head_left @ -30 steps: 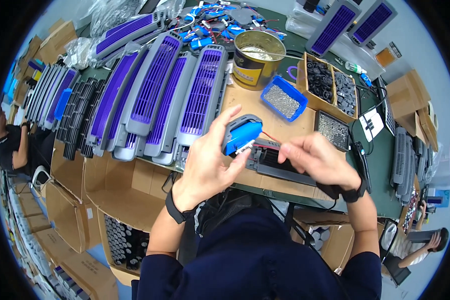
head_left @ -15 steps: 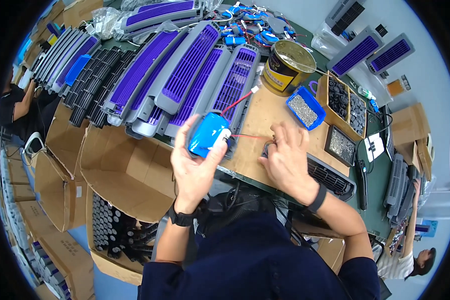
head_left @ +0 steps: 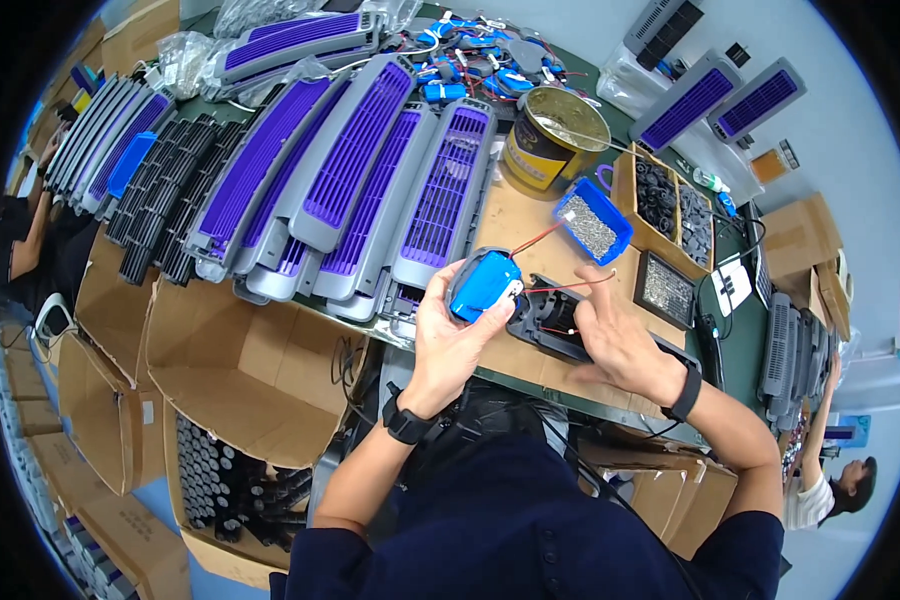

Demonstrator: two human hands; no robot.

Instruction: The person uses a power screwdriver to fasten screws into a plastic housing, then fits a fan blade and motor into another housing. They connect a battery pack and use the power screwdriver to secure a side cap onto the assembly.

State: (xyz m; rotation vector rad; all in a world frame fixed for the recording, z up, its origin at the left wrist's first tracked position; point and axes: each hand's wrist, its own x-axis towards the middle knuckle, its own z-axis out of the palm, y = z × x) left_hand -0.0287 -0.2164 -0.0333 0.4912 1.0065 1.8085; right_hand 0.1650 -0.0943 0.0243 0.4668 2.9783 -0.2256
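Note:
My left hand (head_left: 442, 348) is closed around a blue-wrapped battery pack (head_left: 486, 286) on a grey base, the thumb lying along its near side. Red wires (head_left: 562, 287) run out from the pack toward the right. Beside it, my right hand (head_left: 625, 352) has its fingers apart, the index fingertip close to a wire's end; whether it touches is unclear. Below that hand a long dark grey fan housing (head_left: 548, 312) lies on the brown board (head_left: 510, 232), one end uncovered and partly hidden by the hand.
Purple-and-grey tower fan housings (head_left: 360, 160) crowd the left bench. Behind the board stand a yellow-black can (head_left: 540, 160), a blue tray of screws (head_left: 592, 228) and a wooden parts box (head_left: 660, 243). Open cartons (head_left: 260, 350) sit below left. Other people are at both sides.
The battery pack and my left hand have moved right and nearer the housing. My right hand has shifted right and its fingers have spread, exposing the housing's open end.

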